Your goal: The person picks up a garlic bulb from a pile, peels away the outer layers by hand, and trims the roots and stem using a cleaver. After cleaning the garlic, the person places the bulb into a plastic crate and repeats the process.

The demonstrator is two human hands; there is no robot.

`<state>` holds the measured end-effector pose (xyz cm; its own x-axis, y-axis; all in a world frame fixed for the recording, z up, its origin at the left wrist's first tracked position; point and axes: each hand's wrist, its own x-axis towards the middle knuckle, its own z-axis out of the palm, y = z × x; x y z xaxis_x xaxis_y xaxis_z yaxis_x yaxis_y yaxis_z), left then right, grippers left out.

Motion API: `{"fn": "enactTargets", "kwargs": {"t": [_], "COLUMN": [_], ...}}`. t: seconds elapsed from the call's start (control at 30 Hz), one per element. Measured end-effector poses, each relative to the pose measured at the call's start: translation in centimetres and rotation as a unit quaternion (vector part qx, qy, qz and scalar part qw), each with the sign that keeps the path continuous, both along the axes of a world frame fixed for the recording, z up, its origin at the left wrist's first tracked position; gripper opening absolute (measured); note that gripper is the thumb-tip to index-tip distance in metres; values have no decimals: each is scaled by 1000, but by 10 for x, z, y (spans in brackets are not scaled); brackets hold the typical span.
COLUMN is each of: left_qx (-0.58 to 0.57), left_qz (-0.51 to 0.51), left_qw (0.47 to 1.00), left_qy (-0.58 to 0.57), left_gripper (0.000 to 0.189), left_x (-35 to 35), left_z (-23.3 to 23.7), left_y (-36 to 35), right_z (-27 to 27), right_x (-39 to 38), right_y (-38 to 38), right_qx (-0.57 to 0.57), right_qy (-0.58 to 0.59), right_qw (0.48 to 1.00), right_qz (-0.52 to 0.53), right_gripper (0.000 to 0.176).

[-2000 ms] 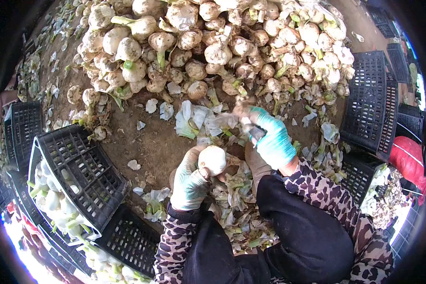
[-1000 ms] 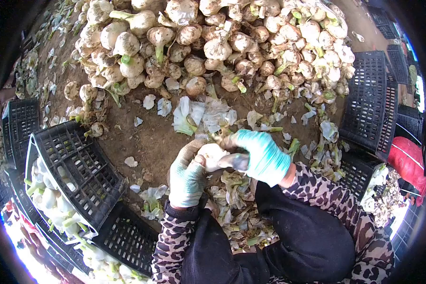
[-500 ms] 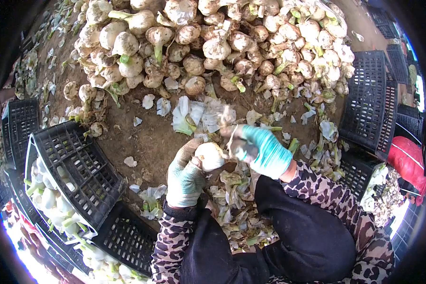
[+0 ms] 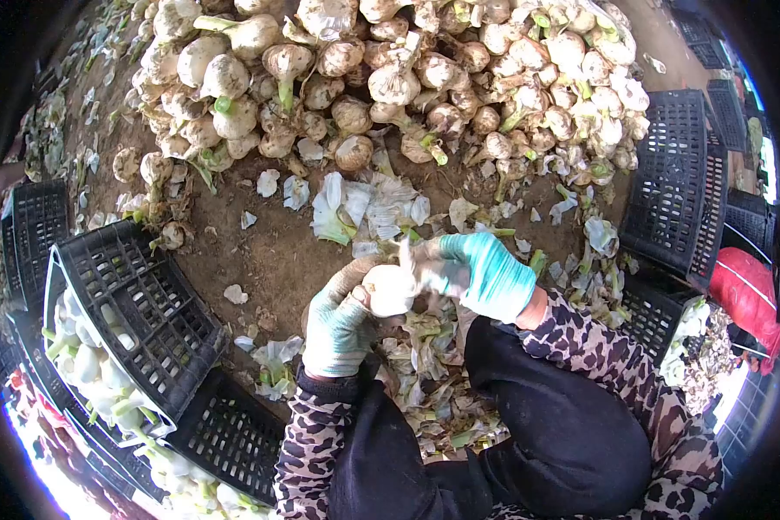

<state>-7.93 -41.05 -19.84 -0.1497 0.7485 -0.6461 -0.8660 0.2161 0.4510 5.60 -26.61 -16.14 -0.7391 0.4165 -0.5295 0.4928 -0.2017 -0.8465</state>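
Observation:
My left hand (image 4: 340,316), in a pale green and white work glove, is closed around a white garlic bulb (image 4: 389,289) above my lap. Close against the bulb's right side is my right hand (image 4: 475,273), in a turquoise-striped glove with its fingers bent inward. Its fingertips are smeared by motion, and what they pinch is hard to make out. A pale strip of skin (image 4: 406,252) stands up between the bulb and those fingers. Below both hands, loose peelings (image 4: 425,360) lie between my knees.
A large heap of unpeeled garlic bulbs (image 4: 390,82) fills the ground ahead. Left stands a black crate (image 4: 152,303) beside cleaned white bulbs (image 4: 91,364). Black crates (image 4: 676,186) and a red sack (image 4: 744,295) stand right. Papery skins (image 4: 342,208) litter the dirt floor.
My right hand has come slightly down and nearer the bulb, and a pale strip now stands up beside it. My left hand keeps its hold on the bulb.

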Motion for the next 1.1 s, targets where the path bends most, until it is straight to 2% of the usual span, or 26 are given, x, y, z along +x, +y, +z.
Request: {"fn": "enactTargets", "kwargs": {"t": [0.03,0.1,0.17,0.27,0.3,0.33,0.37,0.47,0.5,0.57,0.6,0.63,0.7,0.73,0.77,0.83,0.9,0.93,0.97,1.0,1.03,1.1], "left_qx": [0,2,20,22,9,-7,-7,40,39,79,83,82,50,34,32,26,18,10,9,38,68,75], "left_qz": [0,8,7,1,-3,22,22,71,71,101,100,100,90,94,96,92,106,120,122,107,90,83], "left_qw": [1000,1000,998,995,994,1000,1000,996,996,989,989,989,994,995,995,995,993,991,991,992,991,990], "left_qy": [0,29,63,102,106,7,7,-42,-43,-69,-70,-70,-32,-31,-4,-24,-38,-52,-51,-62,-73,-82], "left_gripper": [52,52,52,51,50,45,45,34,34,44,44,44,46,47,45,45,45,46,46,46,46,47], "left_x": [1,3,7,9,9,9,9,9,7,2,1,1,3,3,5,5,5,5,4,3,2,5], "left_z": [1,4,5,0,-2,-1,0,-1,0,6,6,6,2,1,0,6,9,9,6,1,-1,-1], "left_y": [1,4,6,5,5,7,7,4,3,2,2,2,4,5,6,7,7,7,4,0,0,1], "right_z": [-2,-9,-7,-7,-2,-3,-7,-20,-21,-48,-41,-43,-49,7,-16,-12,-8,-6,-6,-24,-31,-39], "right_x": [0,1,-3,-6,-9,-8,-7,-3,1,9,15,16,18,-3,-8,-2,-4,-4,-3,4,6,7], "right_y": [-3,-9,-13,-21,-22,-22,-21,-16,-6,2,1,-4,-14,-5,-18,-17,-17,-12,-7,-7,1,-2], "right_qx": [0,232,234,214,265,244,222,227,192,188,227,226,184,-72,170,319,329,198,62,157,129,214], "right_qy": [0,17,21,116,138,139,139,-1,-109,-97,-92,-92,84,-23,115,40,61,19,-23,-2,-89,-51], "right_qw": [1000,970,971,970,954,960,965,974,975,969,966,966,978,996,978,939,938,979,998,985,985,974], "right_qz": [0,66,44,21,19,16,13,1,7,-131,-89,-88,-57,-42,-34,125,86,35,-16,-73,-71,-61], "right_gripper": [17,13,13,16,15,14,12,7,10,20,34,34,43,47,34,18,13,13,13,4,10,20]}}
